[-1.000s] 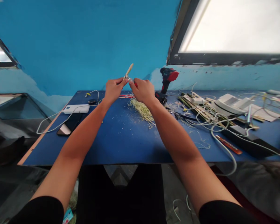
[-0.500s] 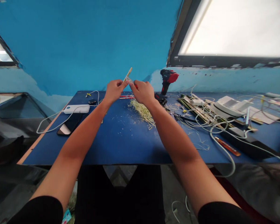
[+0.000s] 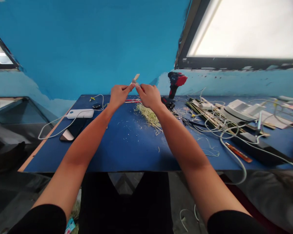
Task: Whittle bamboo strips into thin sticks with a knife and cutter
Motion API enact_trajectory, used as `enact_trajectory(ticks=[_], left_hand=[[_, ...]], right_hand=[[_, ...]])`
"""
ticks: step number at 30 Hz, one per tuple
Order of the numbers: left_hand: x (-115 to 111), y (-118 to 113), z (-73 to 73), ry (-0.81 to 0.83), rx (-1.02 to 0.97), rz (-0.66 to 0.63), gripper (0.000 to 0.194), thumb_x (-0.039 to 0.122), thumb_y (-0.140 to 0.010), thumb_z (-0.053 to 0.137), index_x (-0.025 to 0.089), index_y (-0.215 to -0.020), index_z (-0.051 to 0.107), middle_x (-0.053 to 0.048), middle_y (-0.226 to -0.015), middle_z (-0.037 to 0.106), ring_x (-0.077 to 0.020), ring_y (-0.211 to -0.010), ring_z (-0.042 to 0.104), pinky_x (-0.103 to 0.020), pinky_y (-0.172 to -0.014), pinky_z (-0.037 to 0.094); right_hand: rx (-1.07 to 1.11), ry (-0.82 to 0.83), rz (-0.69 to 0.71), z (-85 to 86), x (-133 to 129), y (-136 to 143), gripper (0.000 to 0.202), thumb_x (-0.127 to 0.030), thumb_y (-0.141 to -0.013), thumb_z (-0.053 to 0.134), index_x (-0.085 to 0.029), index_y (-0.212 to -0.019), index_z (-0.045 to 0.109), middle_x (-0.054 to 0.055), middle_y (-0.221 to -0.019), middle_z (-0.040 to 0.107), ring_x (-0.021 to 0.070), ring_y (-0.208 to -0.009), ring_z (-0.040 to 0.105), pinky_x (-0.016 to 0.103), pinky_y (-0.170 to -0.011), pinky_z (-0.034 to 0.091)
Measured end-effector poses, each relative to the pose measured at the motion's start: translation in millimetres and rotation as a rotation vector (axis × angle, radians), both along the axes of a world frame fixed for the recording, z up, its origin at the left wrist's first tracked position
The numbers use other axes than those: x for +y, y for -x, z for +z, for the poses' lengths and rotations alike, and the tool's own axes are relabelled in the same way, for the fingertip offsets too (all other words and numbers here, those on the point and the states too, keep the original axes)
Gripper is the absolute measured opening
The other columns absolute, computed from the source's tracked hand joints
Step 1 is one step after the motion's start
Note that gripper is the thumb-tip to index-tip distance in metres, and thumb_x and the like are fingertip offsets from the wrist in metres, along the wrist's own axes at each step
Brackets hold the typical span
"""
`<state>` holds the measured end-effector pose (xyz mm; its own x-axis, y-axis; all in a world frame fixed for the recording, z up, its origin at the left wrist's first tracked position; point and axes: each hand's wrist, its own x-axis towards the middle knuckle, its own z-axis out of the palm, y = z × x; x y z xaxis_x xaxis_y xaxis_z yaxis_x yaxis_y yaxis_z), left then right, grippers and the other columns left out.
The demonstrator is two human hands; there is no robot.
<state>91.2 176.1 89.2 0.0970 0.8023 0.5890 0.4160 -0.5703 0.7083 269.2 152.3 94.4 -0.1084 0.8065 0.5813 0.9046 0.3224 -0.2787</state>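
My left hand [image 3: 119,94] is closed around a thin pale bamboo strip [image 3: 136,77], whose tip sticks up past the fingers. Close beside it, my right hand [image 3: 149,95] grips a knife with a red handle [image 3: 142,88], mostly covered by the fingers. The knife's blade lies against the strip where my two thumbs meet. Below the hands, a heap of pale green shavings [image 3: 148,116] rests on the blue table [image 3: 127,146], with small flecks scattered round it.
A black and red cordless drill [image 3: 176,85] stands behind my right hand. To the left lie a white power bank [image 3: 80,113] and a phone [image 3: 73,129]. Tangled white cables [image 3: 224,126], bamboo pieces and an orange-brown cutter [image 3: 238,152] cover the right side.
The strip's visible tip is shorter and tilts a little more to the right. Both hands stay close together. A small shaving now lies on the table near my right forearm.
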Motion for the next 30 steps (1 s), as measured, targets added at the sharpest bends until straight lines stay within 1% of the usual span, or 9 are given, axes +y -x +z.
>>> enact_trajectory(ticks=[3, 8, 11, 13, 16, 18, 20, 26, 30], left_hand=[[1, 0, 0.6, -0.020, -0.024, 0.033, 0.064, 0.077, -0.091, 0.067, 0.024, -0.058, 0.053, 0.001, -0.052, 0.046, -0.0145, -0.057, 0.047, -0.032, -0.053, 0.029], [9, 0, -4.9, 0.007, -0.068, -0.111, 0.047, 0.057, -0.096, 0.067, 0.022, -0.066, 0.059, 0.002, -0.059, 0.049, -0.0117, -0.054, 0.041, -0.030, -0.053, 0.031], [11, 0, -7.9, 0.011, -0.080, -0.142, 0.046, 0.057, -0.096, 0.066, 0.023, -0.066, 0.057, 0.003, -0.059, 0.045, -0.0120, -0.054, 0.039, -0.031, -0.054, 0.030], [11, 1, -8.0, 0.017, -0.076, -0.119, 0.051, 0.060, -0.096, 0.065, 0.023, -0.062, 0.055, 0.004, -0.056, 0.041, -0.0121, -0.053, 0.036, -0.032, -0.054, 0.029], [8, 0, -6.2, -0.001, -0.056, -0.032, 0.057, 0.064, -0.096, 0.066, 0.024, -0.058, 0.050, 0.003, -0.054, 0.040, -0.0129, -0.053, 0.037, -0.033, -0.055, 0.027], [6, 0, -4.8, -0.038, -0.055, 0.010, 0.058, 0.064, -0.095, 0.068, 0.024, -0.059, 0.049, 0.003, -0.055, 0.041, -0.0136, -0.056, 0.040, -0.033, -0.056, 0.028], [6, -1, -4.0, -0.051, -0.061, 0.011, 0.054, 0.061, -0.096, 0.069, 0.024, -0.061, 0.050, 0.003, -0.057, 0.043, -0.0139, -0.057, 0.042, -0.032, -0.056, 0.029], [6, -3, -4.3, 0.033, -0.108, -0.169, 0.031, 0.042, -0.098, 0.064, 0.023, -0.075, 0.057, 0.004, -0.059, 0.045, -0.0121, -0.054, 0.039, -0.029, -0.052, 0.030], [10, -2, -6.0, 0.016, -0.112, -0.200, 0.036, 0.038, -0.097, 0.065, 0.024, -0.068, 0.050, 0.004, -0.059, 0.041, -0.0111, -0.053, 0.036, -0.028, -0.050, 0.028]], right_hand=[[-0.007, 0.006, 0.014, 0.1, 0, 0, 0.050, -0.052, -0.115, 0.037, -0.024, -0.086, 0.067, 0.012, -0.091, 0.075, 0.0258, -0.082, 0.060, 0.037, -0.068, 0.025], [-0.011, 0.016, 0.045, -2.6, 2, 0, 0.050, -0.052, -0.115, 0.037, -0.024, -0.083, 0.064, 0.011, -0.089, 0.074, 0.0248, -0.081, 0.057, 0.036, -0.068, 0.025], [-0.010, 0.026, 0.053, -2.7, 2, 0, 0.048, -0.051, -0.114, 0.038, -0.024, -0.082, 0.062, 0.010, -0.088, 0.073, 0.0245, -0.079, 0.056, 0.036, -0.068, 0.024], [-0.013, 0.025, 0.045, -1.6, 1, 0, 0.047, -0.051, -0.114, 0.039, -0.024, -0.083, 0.063, 0.011, -0.089, 0.073, 0.0249, -0.080, 0.057, 0.037, -0.068, 0.025], [-0.010, 0.018, 0.019, 1.0, -1, 0, 0.048, -0.052, -0.114, 0.038, -0.024, -0.085, 0.064, 0.011, -0.089, 0.073, 0.0259, -0.082, 0.059, 0.037, -0.068, 0.026], [-0.003, 0.012, 0.011, 2.5, -2, 0, 0.050, -0.053, -0.115, 0.037, -0.024, -0.085, 0.065, 0.012, -0.089, 0.072, 0.0263, -0.082, 0.059, 0.037, -0.069, 0.027], [0.001, 0.006, 0.021, 3.1, -3, 0, 0.051, -0.053, -0.115, 0.036, -0.024, -0.085, 0.065, 0.012, -0.088, 0.072, 0.0264, -0.082, 0.059, 0.037, -0.070, 0.027], [-0.016, 0.025, 0.092, 1.2, 1, -1, 0.048, -0.049, -0.114, 0.039, -0.023, -0.081, 0.063, 0.009, -0.086, 0.072, 0.0237, -0.079, 0.056, 0.037, -0.069, 0.026], [-0.038, 0.043, 0.093, -0.3, 3, -2, 0.048, -0.050, -0.114, 0.040, -0.023, -0.083, 0.065, 0.009, -0.088, 0.073, 0.0237, -0.081, 0.057, 0.036, -0.069, 0.027]])
